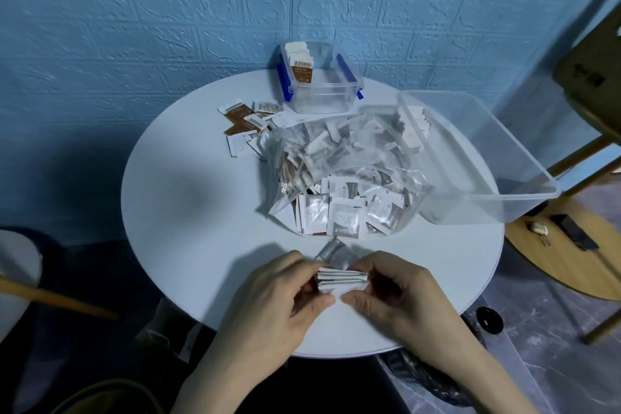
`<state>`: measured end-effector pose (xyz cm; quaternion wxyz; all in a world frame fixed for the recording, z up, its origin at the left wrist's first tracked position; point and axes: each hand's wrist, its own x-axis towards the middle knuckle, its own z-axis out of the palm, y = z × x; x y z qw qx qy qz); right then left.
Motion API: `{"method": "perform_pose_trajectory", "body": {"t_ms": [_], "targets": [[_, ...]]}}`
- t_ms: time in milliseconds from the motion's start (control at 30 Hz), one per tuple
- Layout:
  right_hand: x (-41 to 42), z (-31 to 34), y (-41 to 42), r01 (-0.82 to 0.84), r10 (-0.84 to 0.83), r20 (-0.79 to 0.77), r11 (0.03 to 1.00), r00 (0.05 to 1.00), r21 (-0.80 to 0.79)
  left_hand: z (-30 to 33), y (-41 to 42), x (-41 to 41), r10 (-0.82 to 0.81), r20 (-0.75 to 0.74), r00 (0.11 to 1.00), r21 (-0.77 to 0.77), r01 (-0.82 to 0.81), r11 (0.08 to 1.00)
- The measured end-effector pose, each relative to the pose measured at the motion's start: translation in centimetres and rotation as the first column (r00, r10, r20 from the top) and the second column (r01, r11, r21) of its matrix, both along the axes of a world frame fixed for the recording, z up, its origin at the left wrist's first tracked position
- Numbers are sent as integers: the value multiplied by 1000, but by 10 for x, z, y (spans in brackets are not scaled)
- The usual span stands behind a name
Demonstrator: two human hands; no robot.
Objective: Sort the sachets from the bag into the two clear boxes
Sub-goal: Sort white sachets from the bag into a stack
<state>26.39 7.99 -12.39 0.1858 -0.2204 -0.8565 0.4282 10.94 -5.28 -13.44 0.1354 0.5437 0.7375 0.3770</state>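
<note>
Both hands, left (285, 282) and right (389, 282), pinch a squared stack of sachets (341, 277) end to end, apparently aligning it for boxing.

The room is dim and everything looks blue. Light falls from above onto the round table (188, 245), the brightest thing here. A soft dark shadow sits on its left side. The floor near the bottom left is almost black. The clear bag (339, 158) shines a little and looks blurry. Straight lines bend at the edges, and the corners are fuzzy.
</note>
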Motion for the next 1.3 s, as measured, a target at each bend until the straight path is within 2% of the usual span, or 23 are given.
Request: {"method": "perform_pose_trajectory", "body": {"t_ms": [133,333,433,533,600,700,800,833,900,967,1033,1167,1233,1300], "targets": [[-1,1,-3,11,-11,-1,1000,1000,0,1,1,3,12,-47,999,-13,-13,1000],[1,-2,-4,-5,6,-31,1000,1000,21,1,1,6,46,-22,999,9,-45,999],[3,-1,-2,17,-6,-80,991,997,135,4,4,9,83,8,997,66,-83,994],[8,8,4,55,-23,-163,980,986,193,13,14,15,70,102,992,146,-85,986],[13,17,11,54,-19,-207,985,978,162,21,26,21,37,189,981,191,-73,979],[25,33,27,25,-16,-253,999,967,31,31,47,29,-24,259,965,251,-44,967],[36,50,46,29,-16,-247,998,969,47,39,71,35,-106,271,957,284,26,958],[39,57,55,38,-20,-230,997,973,74,41,79,37,-98,217,971,303,29,953],[44,73,77,73,-46,-189,988,981,139,41,97,39,-3,-10,1000,353,6,936],[45,90,105,150,-120,-147,965,982,215,40,114,42,107,-294,950,383,14,924],[39,100,136,204,-192,-71,920,979,334,37,131,46,132,-482,866,361,59,931],[9,92,196,87,-257,207,800,944,594,26,154,49,89,-668,739,231,91,969],[-7,80,217,-15,-285,363,769,887,640,20,158,48,101,-691,715,206,60,977],[-21,72,228,-81,-298,444,749,845,658,15,157,48,111,-688,717,208,48,977]]}}
